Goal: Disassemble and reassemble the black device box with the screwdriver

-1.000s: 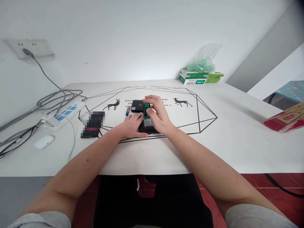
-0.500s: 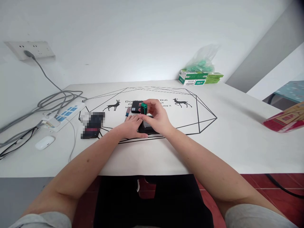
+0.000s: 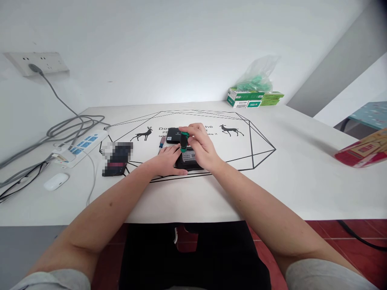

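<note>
On the white table mat lies a black case with a silver, white-labelled unit in it that looks like a hard drive. My left hand grips the case's left side, thumb along the near edge and fingers toward the far edge. Above the case, my right hand is closed on a screwdriver with a green and black handle. The screwdriver's tip is hidden. Just behind lies a flat black cover with a small white label. A second screwdriver, blue and red handled, rests beyond my left fingers.
To the left are a pixelated dark phone-like object, a white power strip with grey cables, and a white earbud case. Green-and-white boxes with a plastic bag stand at the back wall. A red package sits at the right edge.
The screwdriver handle has tilted and turned in my right fingers, and that hand has shifted slightly. More of the drive's label shows. My left hand stays in place.
</note>
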Available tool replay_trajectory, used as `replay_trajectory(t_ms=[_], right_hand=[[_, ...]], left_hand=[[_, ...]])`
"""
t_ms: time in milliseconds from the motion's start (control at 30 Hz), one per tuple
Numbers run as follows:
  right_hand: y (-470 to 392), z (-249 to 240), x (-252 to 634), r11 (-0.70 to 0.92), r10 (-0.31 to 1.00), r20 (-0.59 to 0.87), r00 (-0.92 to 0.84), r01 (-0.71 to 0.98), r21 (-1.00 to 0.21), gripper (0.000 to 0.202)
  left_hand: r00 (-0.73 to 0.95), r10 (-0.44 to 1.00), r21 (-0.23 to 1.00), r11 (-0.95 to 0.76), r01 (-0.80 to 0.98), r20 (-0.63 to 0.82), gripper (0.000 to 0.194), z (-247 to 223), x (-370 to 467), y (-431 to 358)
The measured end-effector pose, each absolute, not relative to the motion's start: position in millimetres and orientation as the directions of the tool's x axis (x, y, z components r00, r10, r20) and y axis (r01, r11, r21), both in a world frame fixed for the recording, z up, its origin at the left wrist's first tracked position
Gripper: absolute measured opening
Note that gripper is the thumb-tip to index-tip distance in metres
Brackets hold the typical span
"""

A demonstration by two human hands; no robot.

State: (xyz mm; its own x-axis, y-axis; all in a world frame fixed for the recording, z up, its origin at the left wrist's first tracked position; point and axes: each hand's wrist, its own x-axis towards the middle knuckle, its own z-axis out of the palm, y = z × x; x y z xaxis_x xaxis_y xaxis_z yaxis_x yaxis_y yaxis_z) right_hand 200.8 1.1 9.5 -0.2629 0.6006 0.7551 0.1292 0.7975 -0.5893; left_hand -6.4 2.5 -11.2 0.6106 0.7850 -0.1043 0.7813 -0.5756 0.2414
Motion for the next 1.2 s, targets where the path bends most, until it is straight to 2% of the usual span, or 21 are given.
replay_trajectory(t_ms=[100, 333, 567, 767, 1033, 1200], right_hand=[[2.2, 9.0, 201.3, 0.798, 0.6, 0.753, -0.269, 0.137, -0.587, 0.042], [-3.2, 14.4, 198.5, 0.794, 0.604, 0.75, -0.271, 0.115, -0.597, 0.033], [-1.2, 12.6, 197.6, 0.769, 0.638, 0.749, -0.177, 0.096, -0.632, 0.035], [1.0, 10.5, 196.9, 0.747, 0.664, 0.741, -0.101, 0.064, -0.661, 0.035], [0.3, 7.6, 195.3, 0.772, 0.633, 0.754, -0.176, 0.077, -0.631, 0.031], [-0.5, 8.3, 198.7, 0.739, 0.66, 0.711, -0.243, 0.042, -0.672, 0.035]], left_hand=[[0.616, 0.783, 0.248, -0.582, 0.774, -0.086, 0.113, -12.5, -7.0, 2.9], [0.621, 0.778, 0.264, -0.582, 0.77, -0.096, 0.116, -12.0, -7.8, 1.9], [0.619, 0.779, 0.264, -0.579, 0.771, -0.099, 0.108, -8.9, -7.2, 0.3], [0.623, 0.776, 0.274, -0.58, 0.767, -0.1, 0.111, -8.7, -7.0, 0.2], [0.618, 0.779, 0.262, -0.579, 0.772, -0.1, 0.104, -9.1, -6.7, 0.6], [0.612, 0.783, 0.246, -0.575, 0.78, -0.109, 0.104, -7.2, -6.0, -0.7]])
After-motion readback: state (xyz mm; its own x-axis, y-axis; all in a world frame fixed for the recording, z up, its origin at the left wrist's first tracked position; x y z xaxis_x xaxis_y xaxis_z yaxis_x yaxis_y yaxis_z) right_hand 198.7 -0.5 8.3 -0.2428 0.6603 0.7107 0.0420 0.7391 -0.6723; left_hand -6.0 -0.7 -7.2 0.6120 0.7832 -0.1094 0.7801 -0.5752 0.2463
